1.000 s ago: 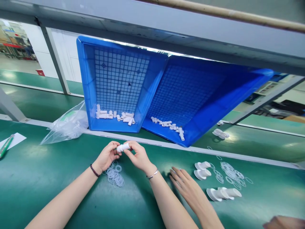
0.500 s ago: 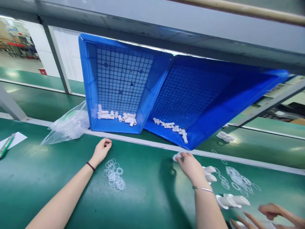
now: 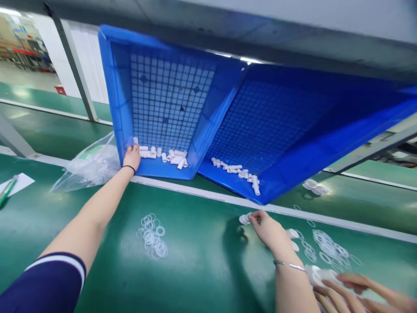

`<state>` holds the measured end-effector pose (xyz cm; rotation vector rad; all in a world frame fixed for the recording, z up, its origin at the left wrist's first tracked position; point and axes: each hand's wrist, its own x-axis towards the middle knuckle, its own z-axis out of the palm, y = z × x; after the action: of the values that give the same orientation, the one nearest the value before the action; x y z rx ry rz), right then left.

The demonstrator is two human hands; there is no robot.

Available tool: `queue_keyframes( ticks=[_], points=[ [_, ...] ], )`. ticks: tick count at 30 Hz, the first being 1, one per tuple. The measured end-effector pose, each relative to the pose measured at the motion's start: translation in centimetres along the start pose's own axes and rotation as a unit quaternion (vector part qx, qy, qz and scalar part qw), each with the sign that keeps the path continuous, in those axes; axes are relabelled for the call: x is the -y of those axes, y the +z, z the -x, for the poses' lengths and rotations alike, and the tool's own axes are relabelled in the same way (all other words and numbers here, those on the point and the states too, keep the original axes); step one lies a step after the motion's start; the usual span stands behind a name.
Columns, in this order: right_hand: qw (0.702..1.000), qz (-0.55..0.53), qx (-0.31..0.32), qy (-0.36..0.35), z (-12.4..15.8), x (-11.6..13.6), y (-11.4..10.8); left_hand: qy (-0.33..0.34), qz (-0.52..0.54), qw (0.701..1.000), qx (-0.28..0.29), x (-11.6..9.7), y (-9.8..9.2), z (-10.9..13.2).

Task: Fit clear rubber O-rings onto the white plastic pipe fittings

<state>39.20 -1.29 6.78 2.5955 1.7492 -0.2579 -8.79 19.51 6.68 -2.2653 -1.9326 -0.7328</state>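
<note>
Pinching a white fitting (image 3: 244, 218), right hand (image 3: 267, 231) partly hides it; I cannot tell left hand's (image 3: 131, 158) grip.

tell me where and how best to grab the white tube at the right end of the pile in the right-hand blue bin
Pinch the white tube by the sides of its near end, probably best from the front: it lies pointing toward the viewer, that end jutting out from the pile, and the blue bin opens this way.

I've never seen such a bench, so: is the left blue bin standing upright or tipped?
Tipped: in the left blue bin, the gridded base rises behind white tubes that lie along its lower wall.
</note>
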Motion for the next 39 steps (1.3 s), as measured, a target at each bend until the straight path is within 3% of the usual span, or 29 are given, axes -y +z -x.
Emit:
queue_keyframes(
  ticks=[2,4,7,9,11,14,17,19,20,21,23,25,26,27,29,33,36,39],
  points=[
    [0.999,0.015,-0.037,0.006,0.3,0.2,-0.4,0.001,-0.024,0.999,0.022,0.5,0.7,-0.4],
    [0.992,0.037,-0.118,-0.022,0.9,1.3,-0.6,0.000,-0.047,0.998,0.039,0.9,1.3,-1.0],
    [0.970,-0.010,-0.204,-0.134,2.6,5.4,-0.2,0.006,-0.071,0.996,0.057,1.2,1.6,-1.9],
    [0.952,-0.084,-0.154,-0.250,4.3,10.0,0.7,0.012,-0.077,0.995,0.063,1.0,1.4,-2.2],
    [0.924,-0.121,-0.041,-0.359,6.0,15.0,2.1,0.017,-0.074,0.995,0.064,0.7,0.9,-2.1],
    [0.895,-0.095,0.043,-0.433,7.5,21.2,4.5,0.026,-0.060,0.997,0.047,-0.2,-0.3,-0.8],
    [0.885,-0.062,0.051,-0.458,7.7,24.1,6.0,0.019,-0.034,0.999,0.007,-1.3,-1.6,2.3],
    [0.881,-0.054,0.055,-0.467,7.6,24.6,6.4,-0.037,0.098,0.994,-0.026,-2.3,-2.1,5.2],
    [0.879,-0.055,0.057,-0.471,7.6,24.7,6.6,-0.086,0.220,0.971,-0.034,-2.9,-2.1,6.7],
    [0.877,-0.058,0.055,-0.474,7.5,24.6,6.6,-0.137,0.347,0.928,-0.022,-3.5,-2.1,8.2],
    [0.880,-0.075,0.044,-0.467,7.5,24.4,6.7,-0.213,0.561,0.799,0.034,-4.7,-1.7,10.9],
    [0.889,-0.110,0.031,-0.444,7.2,24.1,6.6,-0.255,0.669,0.692,0.090,-5.9,-1.3,13.0],
    [0.894,-0.136,0.025,-0.425,7.0,24.0,6.6,-0.266,0.689,0.665,0.109,-6.4,-1.1,13.8],
    [0.898,-0.168,0.018,-0.406,6.7,23.9,6.5,-0.270,0.693,0.658,0.121,-6.9,-0.8,14.4],
    [0.895,-0.239,-0.003,-0.375,5.9,23.6,6.2,-0.251,0.671,0.682,0.148,-7.6,-0.4,15.2],
    [0.871,-0.318,-0.046,-0.372,4.6,23.1,5.8,-0.158,0.570,0.779,0.207,-8.4,-0.1,16.1],
    [0.871,-0.304,-0.049,-0.382,4.3,23.0,6.0,-0.117,0.491,0.842,0.191,-8.9,-0.1,16.5],
    [0.877,-0.281,-0.041,-0.387,4.5,23.0,6.2,-0.109,0.451,0.870,0.164,-9.4,-0.2,16.8]
  ],
)
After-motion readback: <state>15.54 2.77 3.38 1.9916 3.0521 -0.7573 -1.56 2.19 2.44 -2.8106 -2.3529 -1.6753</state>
